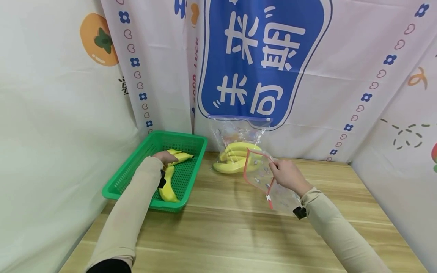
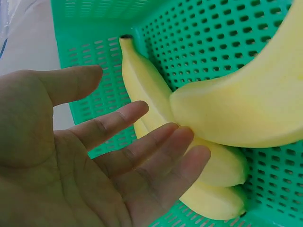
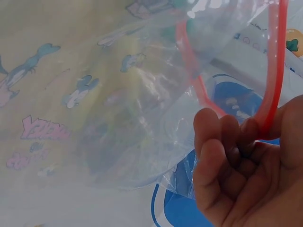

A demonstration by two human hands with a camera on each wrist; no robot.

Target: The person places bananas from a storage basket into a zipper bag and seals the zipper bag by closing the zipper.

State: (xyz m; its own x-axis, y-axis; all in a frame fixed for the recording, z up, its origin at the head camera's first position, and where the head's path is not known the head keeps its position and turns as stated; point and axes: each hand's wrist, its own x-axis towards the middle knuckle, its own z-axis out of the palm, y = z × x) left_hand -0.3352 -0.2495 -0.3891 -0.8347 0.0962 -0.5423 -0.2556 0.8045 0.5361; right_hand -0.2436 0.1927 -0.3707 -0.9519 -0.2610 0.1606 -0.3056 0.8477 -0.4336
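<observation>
My left hand point(image 1: 165, 156) is over the far part of a green basket point(image 1: 117, 181), at the yellow bananas there. In the left wrist view its fingers are extended and apart, fingertips right at a banana point(image 2: 142, 75), palm holding nothing. A larger banana point(image 2: 246, 104) lies across the others; in the head view one banana point(image 1: 168, 185) lies nearer the basket's front. With curled fingers my right hand point(image 1: 288, 176) pinches the red-edged mouth of a clear zip bag point(image 3: 94, 127) printed with small cartoon figures. The bag's mouth gapes toward the left, and a white slider hangs at its lower corner.
Another clear zip bag point(image 1: 218, 131) with bananas point(image 1: 230, 167) inside stands at the back of the wooden table point(image 1: 218, 235), against a printed cloth point(image 1: 341, 76). The held bag partly overlaps it in the head view. White cloth walls flank both sides.
</observation>
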